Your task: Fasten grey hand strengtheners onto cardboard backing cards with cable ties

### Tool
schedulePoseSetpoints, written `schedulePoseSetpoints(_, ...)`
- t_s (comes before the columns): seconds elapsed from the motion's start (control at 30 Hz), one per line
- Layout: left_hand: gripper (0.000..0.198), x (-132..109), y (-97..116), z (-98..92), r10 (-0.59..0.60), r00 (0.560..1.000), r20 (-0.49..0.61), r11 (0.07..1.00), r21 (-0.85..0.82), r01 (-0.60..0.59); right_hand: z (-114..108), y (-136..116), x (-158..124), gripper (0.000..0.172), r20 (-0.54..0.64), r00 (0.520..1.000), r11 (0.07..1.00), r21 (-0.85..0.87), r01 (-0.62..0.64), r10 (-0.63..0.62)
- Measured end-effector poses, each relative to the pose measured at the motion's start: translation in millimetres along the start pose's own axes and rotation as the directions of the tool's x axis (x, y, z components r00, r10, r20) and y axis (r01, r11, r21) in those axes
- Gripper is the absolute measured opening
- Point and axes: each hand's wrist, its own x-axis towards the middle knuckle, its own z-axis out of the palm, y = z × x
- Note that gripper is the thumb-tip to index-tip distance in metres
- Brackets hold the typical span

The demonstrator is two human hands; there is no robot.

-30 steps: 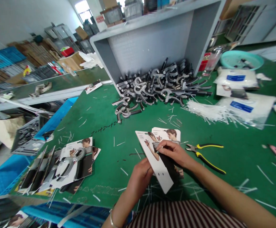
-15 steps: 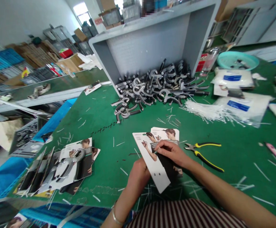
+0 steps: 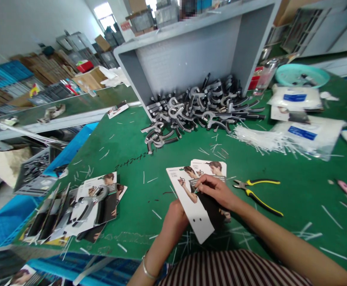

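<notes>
A printed backing card (image 3: 183, 194) is tilted above the table in my left hand (image 3: 175, 220), whose fingers curl behind it and are mostly hidden. My right hand (image 3: 216, 191) pinches a thin pale strip, which looks like a cable tie (image 3: 196, 190), against the card's face. Beneath lies a stack of similar cards (image 3: 219, 169), partly covered by my right hand. To the right are pliers (image 3: 258, 194) with yellow-and-black handles, jaws spread. On the left, hand grip strengtheners (image 3: 85, 210) rest mounted on cards in an overlapping pile.
A grey crate (image 3: 188, 63) lies on its side at the back, with many loose hand grips (image 3: 197, 105) spilling out. White cable ties (image 3: 259, 139), plastic bags (image 3: 310, 135) and a turquoise basin (image 3: 301, 75) stand right. Tie scraps litter the green table (image 3: 125, 135).
The view has shifted slightly, so the scene sits a little further right. Both hands keep nearly the same hold on the card.
</notes>
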Motion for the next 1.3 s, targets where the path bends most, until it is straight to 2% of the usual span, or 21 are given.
schedulePoseSetpoints(0.1,0.016,1,-4,1.4,-0.047,0.997,-0.061,0.999,0.02,0.048,2,2,0,0.024,0.0,1.0,1.0,-0.028,0.011,-0.011)
schedulePoseSetpoints(0.23,0.018,0,-2,-0.7,0.044,0.998,-0.041,0.997,0.064,-0.041,2,-2,-2,0.021,-0.018,0.999,0.999,-0.03,0.044,-0.044)
schedulePoseSetpoints(0.33,0.017,-1,-1,-2.0,0.053,0.993,-0.108,0.994,0.104,-0.042,1,-9,-4,0.015,-0.019,0.995,0.986,-0.144,0.089,-0.093)
schedulePoseSetpoints(0.43,0.016,-1,-5,0.2,0.062,0.985,-0.163,0.986,0.161,-0.036,1,-14,-5,0.018,0.057,0.979,0.922,-0.329,0.202,-0.195)
schedulePoseSetpoints(0.53,0.016,0,-12,3.8,0.087,0.992,-0.094,0.972,0.226,-0.063,3,-18,-6,0.026,0.179,0.941,0.833,-0.438,0.338,-0.288)
schedulePoseSetpoints(0.6,0.016,0,-15,4.9,0.085,0.994,-0.071,0.969,0.236,-0.067,4,-19,-7,0.028,0.211,0.927,0.798,-0.472,0.375,-0.311)
schedulePoseSetpoints(0.67,0.018,-3,-16,4.2,0.08,0.991,-0.111,0.982,0.181,-0.06,5,-21,-8,0.027,0.212,0.924,0.789,-0.482,0.382,-0.318)
schedulePoseSetpoints(0.77,0.019,-8,-14,1.5,0.071,0.983,-0.171,0.997,-0.001,-0.072,4,-23,-11,0.026,0.215,0.923,0.788,-0.48,0.385,-0.32)
schedulePoseSetpoints(0.9,0.018,-10,-14,-0.3,-0.018,0.977,-0.212,0.984,-0.176,-0.02,3,-23,-12,0.025,0.217,0.929,0.791,-0.487,0.37,-0.302)
schedulePoseSetpoints(1.0,0.016,-9,-17,1.9,-0.057,0.973,-0.225,0.982,-0.19,0.014,4,-22,-12,0.025,0.215,0.929,0.794,-0.483,0.37,-0.302)
schedulePoseSetpoints(1.13,0.014,-7,-23,7.1,-0.064,0.987,-0.147,0.981,-0.192,0.035,5,-21,-11,0.023,0.212,0.932,0.795,-0.487,0.361,-0.293)
schedulePoseSetpoints(1.3,0.015,-11,-25,6.8,-0.093,0.981,-0.172,0.967,-0.252,0.048,6,-22,-11,0.022,0.197,0.943,0.807,-0.49,0.331,-0.267)
